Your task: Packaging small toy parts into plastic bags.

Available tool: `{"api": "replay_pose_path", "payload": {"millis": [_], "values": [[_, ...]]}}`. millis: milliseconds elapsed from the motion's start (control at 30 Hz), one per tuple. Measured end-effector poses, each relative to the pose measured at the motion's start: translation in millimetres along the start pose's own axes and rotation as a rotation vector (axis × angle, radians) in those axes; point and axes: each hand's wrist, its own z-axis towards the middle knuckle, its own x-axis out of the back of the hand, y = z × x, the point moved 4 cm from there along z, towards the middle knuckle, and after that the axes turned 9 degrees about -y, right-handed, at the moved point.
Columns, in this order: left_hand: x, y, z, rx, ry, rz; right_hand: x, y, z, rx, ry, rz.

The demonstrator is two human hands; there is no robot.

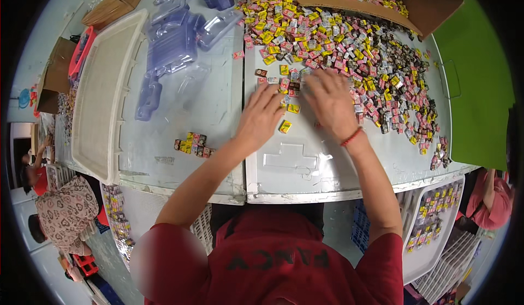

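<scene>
Both hands rest over the table around a small cluster of tiny candy-like boxes point(294, 86) in brown, pink and yellow. My left hand point(259, 118) lies at the cluster's left side, fingers stretched out and their tips at the boxes. On the other side, my right hand point(333, 105), with a red cord at the wrist, has its fingers spread, a little blurred, by the loose boxes. A yellow box point(285, 126) sits apart between the hands. Nearer me lies a clear plastic blister tray point(290, 157) with a stepped outline. What lies under the fingertips is hidden.
A large heap of mixed boxes point(333, 40) spreads from a tipped cardboard carton point(436, 4). At left, a joined group of boxes point(192, 144), stacked clear blister trays point(172, 40) and a white plastic tray point(101, 97). A green panel point(475, 81) borders the right. Other people sit at both sides.
</scene>
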Motion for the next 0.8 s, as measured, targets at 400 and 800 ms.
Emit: {"api": "replay_pose_path", "payload": {"millis": [400,800], "values": [[21,0,-28,0.066,0.124,-0.121,2,-17,-36,0.003,0.029,-0.029],[17,16,-40,0.191,0.08,-0.255,5,-56,-25,-0.087,0.07,0.144]]}}
